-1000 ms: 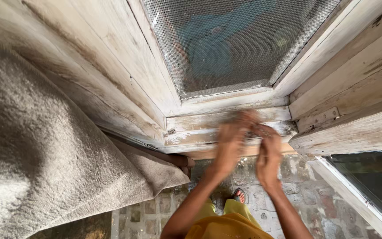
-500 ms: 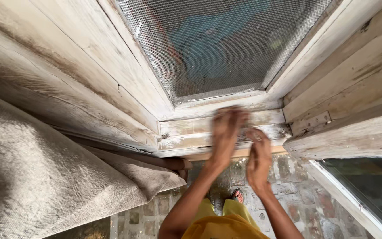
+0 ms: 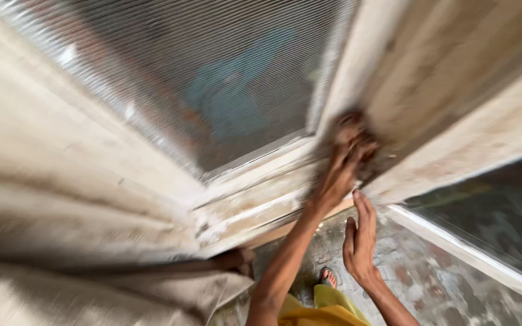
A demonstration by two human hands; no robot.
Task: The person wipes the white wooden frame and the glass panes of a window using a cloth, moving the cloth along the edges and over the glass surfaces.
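Motion blur is smearing most of this view. Splinters are the likely risk: the left hand (image 3: 348, 151) is pressing curled fingers on the weathered wooden door frame (image 3: 261, 205) at its far right corner, just below the wire mesh screen (image 3: 212, 102), and a rub along flaking wood could snag skin. Whether it is gripping anything cannot be told. Left arm is stretching up and away from the body. The right hand (image 3: 359, 238) is hanging nearer, flat, fingers together, palm empty, apart from the frame. A grey cloth (image 3: 92, 296) is lying lower left.
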